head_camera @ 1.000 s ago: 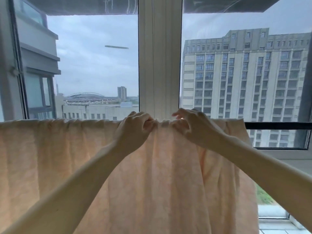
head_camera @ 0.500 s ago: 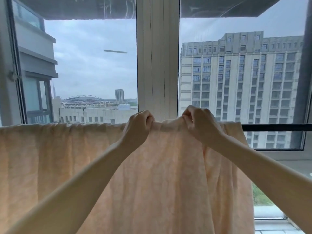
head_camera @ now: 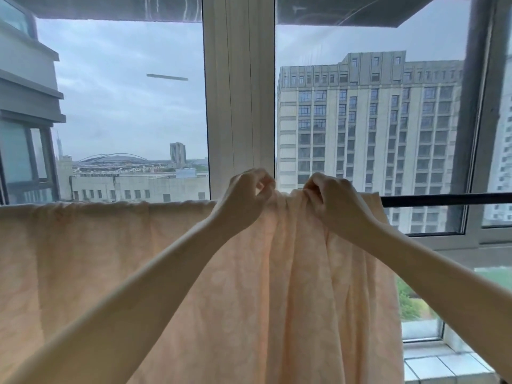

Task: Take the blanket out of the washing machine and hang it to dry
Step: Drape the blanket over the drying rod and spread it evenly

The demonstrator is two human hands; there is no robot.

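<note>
Blanket (head_camera: 110,259) hangs draped over rod (head_camera: 443,199), bottom hem cut off. L hand (head_camera: 243,195) & R hand (head_camera: 332,200) each pinch the top fold. R was flatter 1 s ago, and cloth now bunches btwn them. Prob. evening out, task nearly done. Rod under cloth hidden.
</note>
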